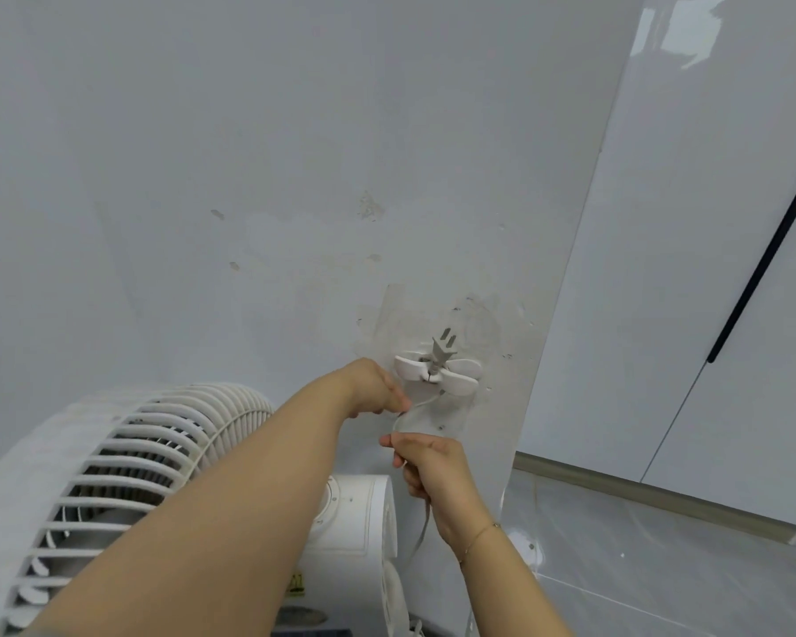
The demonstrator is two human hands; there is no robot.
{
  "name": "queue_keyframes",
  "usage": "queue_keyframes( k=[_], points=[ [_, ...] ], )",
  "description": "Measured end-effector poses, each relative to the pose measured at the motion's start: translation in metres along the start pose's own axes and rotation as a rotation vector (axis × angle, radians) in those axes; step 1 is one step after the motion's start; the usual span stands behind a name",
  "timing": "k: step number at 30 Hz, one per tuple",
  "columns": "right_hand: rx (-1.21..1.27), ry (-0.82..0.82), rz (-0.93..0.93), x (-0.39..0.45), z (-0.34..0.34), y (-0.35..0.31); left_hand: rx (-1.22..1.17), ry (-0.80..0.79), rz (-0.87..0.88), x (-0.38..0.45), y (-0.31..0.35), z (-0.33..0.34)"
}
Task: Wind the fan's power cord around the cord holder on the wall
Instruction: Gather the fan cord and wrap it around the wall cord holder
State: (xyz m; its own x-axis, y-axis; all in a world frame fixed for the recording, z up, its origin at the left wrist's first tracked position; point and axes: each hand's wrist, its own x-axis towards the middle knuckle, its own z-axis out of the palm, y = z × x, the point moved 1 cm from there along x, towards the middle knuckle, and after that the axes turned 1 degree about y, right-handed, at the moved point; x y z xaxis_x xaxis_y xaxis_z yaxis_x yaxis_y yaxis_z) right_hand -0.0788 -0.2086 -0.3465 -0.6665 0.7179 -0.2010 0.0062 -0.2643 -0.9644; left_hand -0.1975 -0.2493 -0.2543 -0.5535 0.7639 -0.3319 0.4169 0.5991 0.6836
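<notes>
A white cord holder (456, 375) with flat wings is stuck to the grey wall. The fan's grey plug (443, 352) stands upright in its middle, prongs pointing up. The white power cord (409, 415) drops from the holder in a small loop. My left hand (374, 388) pinches the cord just left of and below the holder. My right hand (433, 466) grips the same cord lower down, and the cord runs on down past my wrist. The white fan (125, 480) stands at the lower left, partly hidden by my left forearm.
A glossy white cabinet (690, 268) with a black handle strip (763, 255) stands to the right of the wall's edge. Grey tiled floor (662, 567) lies below it. The fan's white motor housing (364, 512) sits under my hands.
</notes>
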Motion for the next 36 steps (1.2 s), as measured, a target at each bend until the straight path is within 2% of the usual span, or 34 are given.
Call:
queue_keyframes(
  k=[7,12,16,22,25,27,31,36],
  points=[
    [-0.171,-0.038,-0.068,-0.001,-0.002,-0.002,0.034,-0.093,-0.076,0.000,0.004,0.009],
    [-0.247,-0.172,-0.080,-0.007,-0.023,-0.009,-0.316,0.004,-0.231,0.008,0.004,0.009],
    [-0.304,-0.224,-0.106,-0.011,-0.043,-0.023,-0.653,-0.043,-0.364,0.006,0.004,0.003],
    [-0.431,-0.059,-0.431,-0.024,-0.038,-0.053,-0.903,0.059,-0.402,0.000,0.006,-0.001],
    [-0.587,0.084,-0.683,-0.024,-0.027,-0.062,-0.970,0.123,-0.390,-0.003,0.009,0.001],
    [-0.581,0.178,-0.801,-0.022,-0.022,-0.066,-1.069,0.143,-0.391,-0.005,0.010,0.002],
    [-0.515,0.244,-0.847,-0.018,-0.014,-0.071,-1.248,0.124,-0.395,-0.010,0.005,-0.005],
    [-0.493,0.301,-0.859,-0.010,0.000,-0.085,-1.254,0.032,-0.274,-0.019,0.001,-0.013]
  ],
)
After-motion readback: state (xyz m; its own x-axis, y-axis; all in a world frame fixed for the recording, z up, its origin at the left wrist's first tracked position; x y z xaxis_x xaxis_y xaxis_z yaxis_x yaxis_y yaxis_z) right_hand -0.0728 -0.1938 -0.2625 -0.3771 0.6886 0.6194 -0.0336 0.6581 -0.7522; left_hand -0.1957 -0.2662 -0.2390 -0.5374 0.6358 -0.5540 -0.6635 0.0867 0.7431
